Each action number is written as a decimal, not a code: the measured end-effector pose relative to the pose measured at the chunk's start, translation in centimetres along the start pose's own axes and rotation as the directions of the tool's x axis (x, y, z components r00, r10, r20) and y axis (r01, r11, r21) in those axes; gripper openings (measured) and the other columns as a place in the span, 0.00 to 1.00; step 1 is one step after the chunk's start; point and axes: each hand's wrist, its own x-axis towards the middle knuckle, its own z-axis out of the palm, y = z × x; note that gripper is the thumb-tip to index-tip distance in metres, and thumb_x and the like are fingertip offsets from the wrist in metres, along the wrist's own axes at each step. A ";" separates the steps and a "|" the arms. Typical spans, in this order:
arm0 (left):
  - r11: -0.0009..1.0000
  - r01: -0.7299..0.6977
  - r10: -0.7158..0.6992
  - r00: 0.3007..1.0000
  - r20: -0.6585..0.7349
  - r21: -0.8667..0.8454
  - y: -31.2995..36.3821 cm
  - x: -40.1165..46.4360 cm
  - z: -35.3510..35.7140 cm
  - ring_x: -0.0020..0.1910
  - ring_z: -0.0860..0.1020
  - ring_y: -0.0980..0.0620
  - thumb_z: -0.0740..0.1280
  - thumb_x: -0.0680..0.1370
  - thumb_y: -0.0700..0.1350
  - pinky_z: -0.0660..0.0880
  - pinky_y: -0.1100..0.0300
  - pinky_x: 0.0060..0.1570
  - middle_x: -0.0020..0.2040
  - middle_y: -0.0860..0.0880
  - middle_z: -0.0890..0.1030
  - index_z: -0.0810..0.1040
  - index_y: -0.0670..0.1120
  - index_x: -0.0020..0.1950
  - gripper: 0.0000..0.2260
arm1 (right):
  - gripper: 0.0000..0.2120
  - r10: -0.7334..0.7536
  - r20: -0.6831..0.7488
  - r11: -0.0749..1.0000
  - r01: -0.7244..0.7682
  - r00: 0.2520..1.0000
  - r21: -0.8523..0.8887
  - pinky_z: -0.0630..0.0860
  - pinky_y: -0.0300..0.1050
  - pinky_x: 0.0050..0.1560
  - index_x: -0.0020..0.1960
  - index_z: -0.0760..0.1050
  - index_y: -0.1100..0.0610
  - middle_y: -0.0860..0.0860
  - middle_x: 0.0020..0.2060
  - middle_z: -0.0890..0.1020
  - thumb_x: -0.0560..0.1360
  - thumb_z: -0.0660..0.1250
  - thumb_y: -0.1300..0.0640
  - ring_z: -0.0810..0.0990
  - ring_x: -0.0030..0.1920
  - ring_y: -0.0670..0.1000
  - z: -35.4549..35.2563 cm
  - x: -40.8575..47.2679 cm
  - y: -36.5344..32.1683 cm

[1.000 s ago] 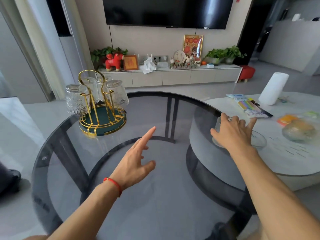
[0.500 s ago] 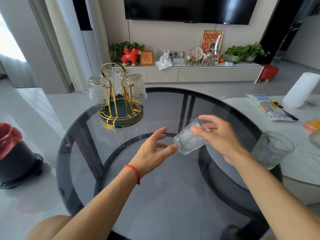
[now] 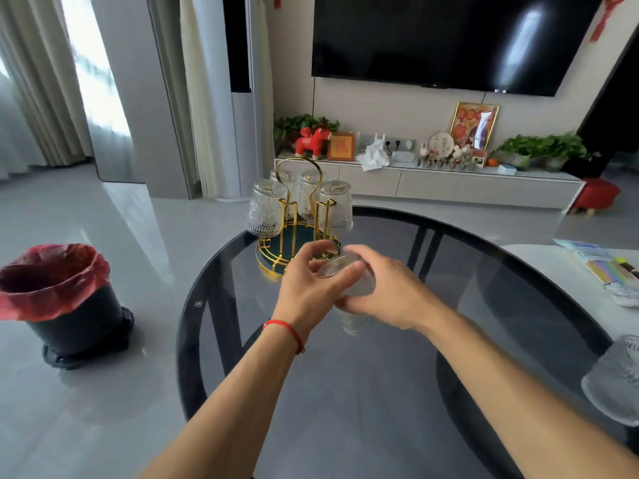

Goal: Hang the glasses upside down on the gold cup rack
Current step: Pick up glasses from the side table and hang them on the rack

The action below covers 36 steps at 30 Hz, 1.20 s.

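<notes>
The gold cup rack (image 3: 289, 233) with a green base stands at the far left of the dark glass table (image 3: 380, 392). Several clear ribbed glasses hang on it upside down, one at the front left (image 3: 265, 209) and one at the front right (image 3: 334, 206). Just in front of the rack, both hands hold one clear glass (image 3: 349, 288), base up. My left hand (image 3: 311, 285) grips its upper part. My right hand (image 3: 383, 292) wraps its side. Another glass (image 3: 613, 382) stands upright at the right edge of the view.
A black bin with a red liner (image 3: 58, 299) stands on the floor to the left. A white marble table (image 3: 581, 281) with packets (image 3: 601, 264) lies to the right. Behind are a low TV cabinet (image 3: 432, 181) and a wall TV.
My right hand picked up the glass from the right and carried it left toward the rack. My left hand closed on it. The view has turned left.
</notes>
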 end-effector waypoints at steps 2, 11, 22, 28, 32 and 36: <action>0.999 -0.025 0.024 0.999 -0.041 -0.031 0.2 0.9 -0.4 0.48 0.86 0.55 0.78 0.68 0.58 0.82 0.61 0.41 0.52 0.49 0.86 0.78 0.53 0.63 0.26 | 0.44 -0.014 -0.027 0.999 0.013 1.000 -0.048 0.77 0.43 0.53 0.76 0.67 0.43 0.43 0.61 0.81 0.64 0.79 0.40 0.78 0.62 0.49 -0.1 2.0 -0.7; 0.519 -0.041 0.045 0.999 0.021 0.853 -3.6 3.9 -2.2 0.73 0.67 0.45 0.67 0.77 0.43 0.72 0.41 0.67 0.71 0.49 0.76 0.71 0.54 0.75 0.26 | 0.41 -0.009 -0.438 0.990 0.069 0.899 0.123 0.73 0.45 0.54 0.72 0.69 0.51 0.49 0.66 0.77 0.65 0.81 0.40 0.77 0.62 0.51 -3.7 9.5 -3.4; 0.341 -0.119 -0.101 0.982 0.162 0.933 -4.8 4.6 -3.7 0.80 0.56 0.42 0.66 0.79 0.44 0.60 0.37 0.74 0.79 0.49 0.65 0.64 0.55 0.79 0.28 | 0.41 -0.029 -0.475 0.998 0.051 0.879 0.034 0.68 0.41 0.53 0.72 0.68 0.53 0.52 0.66 0.76 0.66 0.81 0.43 0.72 0.58 0.49 -1.4 15.3 -4.7; 0.371 -0.094 -0.119 0.982 0.147 0.924 -4.6 4.8 -3.6 0.79 0.56 0.42 0.65 0.79 0.44 0.62 0.36 0.72 0.78 0.50 0.67 0.65 0.55 0.79 0.28 | 0.39 -0.011 -0.464 1.000 -0.003 0.886 -0.030 0.72 0.45 0.58 0.71 0.72 0.56 0.54 0.65 0.78 0.65 0.82 0.44 0.76 0.62 0.53 0.7 16.1 -3.2; 0.367 -0.082 -0.124 0.983 0.136 0.926 -4.7 4.9 -3.6 0.78 0.57 0.41 0.65 0.79 0.44 0.64 0.36 0.71 0.78 0.50 0.67 0.66 0.55 0.78 0.27 | 0.39 0.040 -0.484 0.998 -0.060 0.874 -0.026 0.68 0.41 0.55 0.69 0.73 0.55 0.54 0.62 0.74 0.65 0.81 0.42 0.75 0.61 0.54 2.6 15.8 -1.7; 0.369 -0.068 -0.134 0.983 0.126 0.927 -4.7 5.0 -3.5 0.78 0.57 0.41 0.66 0.79 0.44 0.65 0.35 0.70 0.78 0.50 0.67 0.69 0.55 0.77 0.26 | 0.42 0.051 -0.474 0.995 -0.083 0.879 -0.047 0.69 0.42 0.57 0.74 0.70 0.56 0.55 0.66 0.74 0.66 0.80 0.40 0.74 0.64 0.54 3.4 15.5 -0.9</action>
